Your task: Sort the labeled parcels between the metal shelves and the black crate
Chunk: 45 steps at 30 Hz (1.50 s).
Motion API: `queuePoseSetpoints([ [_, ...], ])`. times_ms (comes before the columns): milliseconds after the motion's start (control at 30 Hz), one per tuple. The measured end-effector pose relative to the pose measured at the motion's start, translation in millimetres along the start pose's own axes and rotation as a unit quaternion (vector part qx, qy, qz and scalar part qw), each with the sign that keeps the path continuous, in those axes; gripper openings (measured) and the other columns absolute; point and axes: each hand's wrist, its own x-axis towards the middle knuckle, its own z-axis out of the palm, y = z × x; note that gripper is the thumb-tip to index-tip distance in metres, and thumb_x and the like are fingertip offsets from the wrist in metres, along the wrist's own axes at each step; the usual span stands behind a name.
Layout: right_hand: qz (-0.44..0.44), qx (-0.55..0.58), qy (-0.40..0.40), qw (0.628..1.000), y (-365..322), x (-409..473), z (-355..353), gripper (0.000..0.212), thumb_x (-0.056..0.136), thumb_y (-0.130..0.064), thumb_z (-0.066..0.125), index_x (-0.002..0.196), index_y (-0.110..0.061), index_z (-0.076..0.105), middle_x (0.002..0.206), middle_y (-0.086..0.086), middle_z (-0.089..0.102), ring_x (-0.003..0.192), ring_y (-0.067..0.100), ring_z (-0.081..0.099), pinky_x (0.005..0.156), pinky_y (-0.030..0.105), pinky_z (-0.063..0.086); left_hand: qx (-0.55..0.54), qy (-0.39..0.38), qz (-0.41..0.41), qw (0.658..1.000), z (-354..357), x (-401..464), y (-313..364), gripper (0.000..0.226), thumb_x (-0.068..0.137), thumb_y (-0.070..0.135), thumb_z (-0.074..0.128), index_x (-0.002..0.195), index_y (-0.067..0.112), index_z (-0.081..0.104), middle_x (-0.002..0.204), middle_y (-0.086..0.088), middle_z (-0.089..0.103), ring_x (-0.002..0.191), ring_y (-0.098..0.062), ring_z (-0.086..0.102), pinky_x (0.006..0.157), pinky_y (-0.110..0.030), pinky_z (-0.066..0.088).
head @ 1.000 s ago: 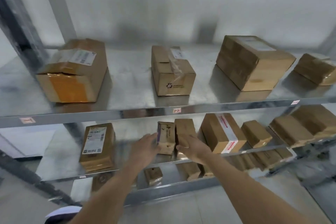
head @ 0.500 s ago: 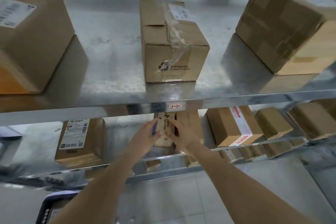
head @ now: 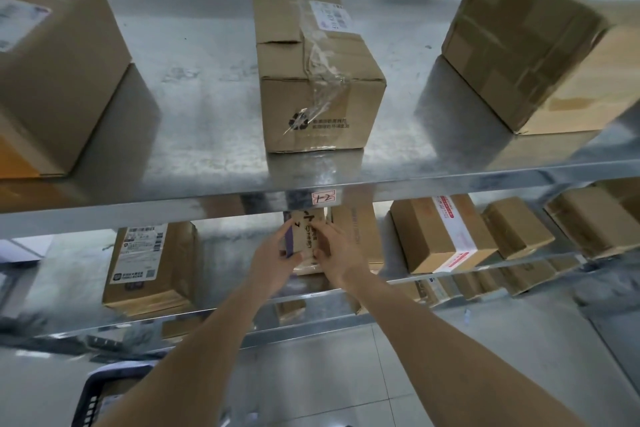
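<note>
On top shelf [head: 207, 135] — three boxes, below — two hands gripping one small parcel [head: 306, 236]

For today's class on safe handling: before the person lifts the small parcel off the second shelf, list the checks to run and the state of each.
1. Both hands on the small parcel: ok, left hand and right hand grip its sides.
2. Marking legible: cannot tell, handwriting blurred.
3. Clear of the neighbouring box on its right: cannot tell.
4. Headroom under the upper shelf edge: not ok, parcel top reaches it.
5. Black crate within view: ok, lower left.
</note>
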Motion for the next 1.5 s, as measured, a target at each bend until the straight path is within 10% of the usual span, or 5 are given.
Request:
queuePoseSetpoints([
  [300, 0.049, 0.116, 0.056, 0.990, 10, 12, 10, 0.047, 0.061, -0.026, 0.074, 0.106, -0.032, 0.059, 0.109, -0.003, 0.062, 0.106, 0.021, 0.065, 0.085, 0.037, 0.062, -0.055, 0.035, 0.025, 0.998, -24, -38, 35, 0.079, 0.070, -0.005, 0.080, 0.135, 0.024, 0.048, 0.124, -0.001, 0.051, 0.109, -0.027, 0.062, 0.082, -0.044, 0.061],
  [467, 0.056, 0.201, 0.055, 0.976, -42, -47, -35, 0.078, 0.079, 0.009, 0.073, 0.143, -0.027, 0.047, 0.129, 0.000, 0.057, 0.117, 0.018, 0.061, 0.100, 0.041, 0.057, -0.135, 0.035, 0.021, 0.990, -36, -72, 56, 0.084, 0.069, -0.019, 0.074, 0.140, 0.017, 0.048, 0.128, -0.004, 0.054, 0.094, -0.020, 0.068, 0.062, -0.027, 0.059],
  [667, 0.019, 0.243, 0.032, 0.969, -41, -95, -52, 0.071, 0.085, 0.017, 0.065, 0.145, -0.011, 0.039, 0.121, 0.006, 0.060, 0.097, 0.016, 0.064, 0.055, 0.023, 0.057, -0.172, 0.056, -0.001, 0.984, -33, -132, 78, 0.064, 0.078, -0.015, 0.071, 0.128, 0.016, 0.046, 0.129, -0.003, 0.059, 0.090, -0.006, 0.065, 0.057, -0.020, 0.056],
  [1133, -0.010, 0.354, 0.037, 0.935, -58, -209, -105, 0.074, 0.077, -0.075, 0.071, 0.124, -0.019, 0.062, 0.115, -0.002, 0.074, 0.105, 0.014, 0.071, 0.096, 0.040, 0.058, -0.196, 0.097, 0.021, 0.976, -23, -258, 144, 0.039, 0.095, 0.052, 0.054, 0.109, 0.016, 0.057, 0.096, -0.001, 0.069, 0.087, -0.007, 0.062, 0.066, -0.020, 0.041],
  [1500, -0.098, 0.311, 0.039, 0.944, -77, -258, -112, 0.084, 0.084, -0.018, 0.083, 0.151, -0.037, 0.035, 0.129, -0.011, 0.056, 0.121, 0.014, 0.057, 0.096, 0.026, 0.053, -0.129, 0.125, 0.051, 0.982, -43, -314, 149, 0.084, 0.083, 0.008, 0.077, 0.152, 0.029, 0.033, 0.132, 0.000, 0.058, 0.111, -0.016, 0.060, 0.086, -0.027, 0.052],
])
